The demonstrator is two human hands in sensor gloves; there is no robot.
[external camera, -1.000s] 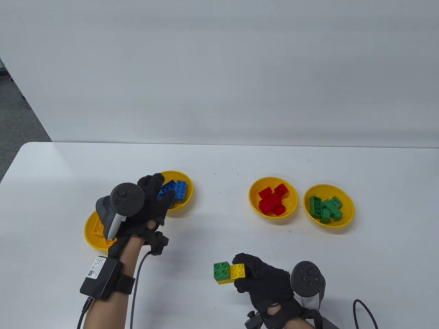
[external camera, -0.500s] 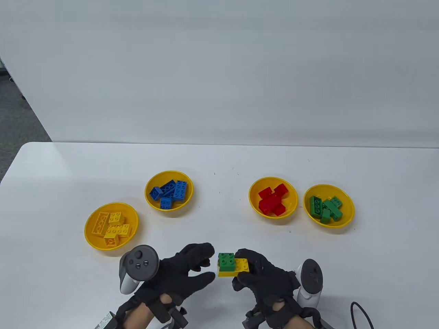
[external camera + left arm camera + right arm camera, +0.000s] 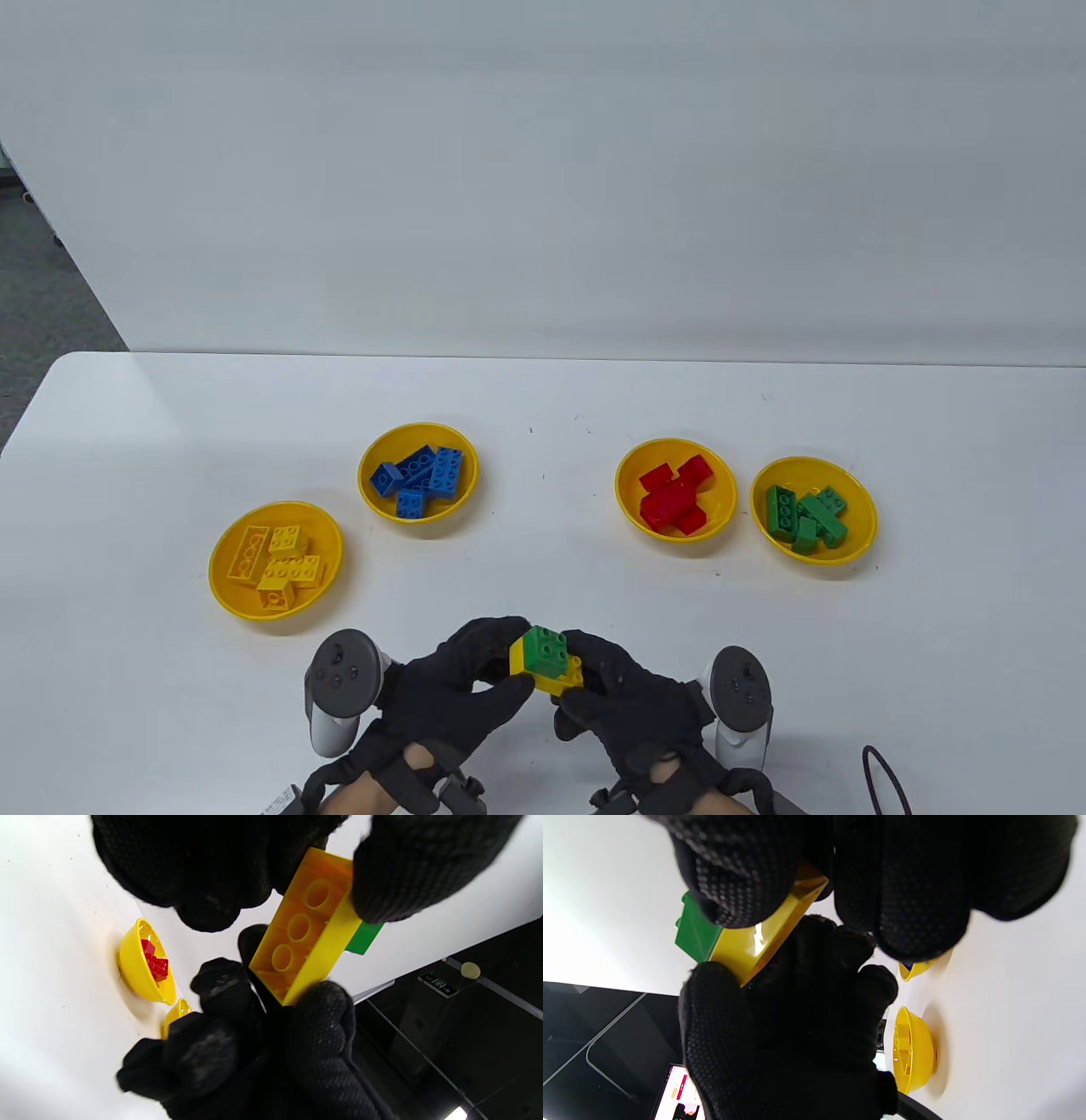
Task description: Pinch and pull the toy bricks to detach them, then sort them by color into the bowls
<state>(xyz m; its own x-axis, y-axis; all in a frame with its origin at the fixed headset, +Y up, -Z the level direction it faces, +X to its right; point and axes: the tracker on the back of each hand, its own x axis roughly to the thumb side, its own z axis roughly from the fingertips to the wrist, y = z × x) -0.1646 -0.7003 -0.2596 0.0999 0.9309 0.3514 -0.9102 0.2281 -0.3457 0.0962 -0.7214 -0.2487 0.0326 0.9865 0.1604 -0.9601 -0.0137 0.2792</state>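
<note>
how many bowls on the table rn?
4. Yellow-brick bowl front left, blue-brick bowl behind it, red-brick bowl right of centre, green-brick bowl far right. None looks hidden.

Black knit gloves on the left hand (image 3: 458, 688) and right hand (image 3: 632, 709) (dotted weave up close), grey-and-white trackers strapped on, black cable trailing right.

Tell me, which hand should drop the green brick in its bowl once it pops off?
Probably the right hand. The bowl of green bricks sits at the far right of the table, on that hand's side. The left hand could keep the yellow brick; the green brick sits on it.
</note>
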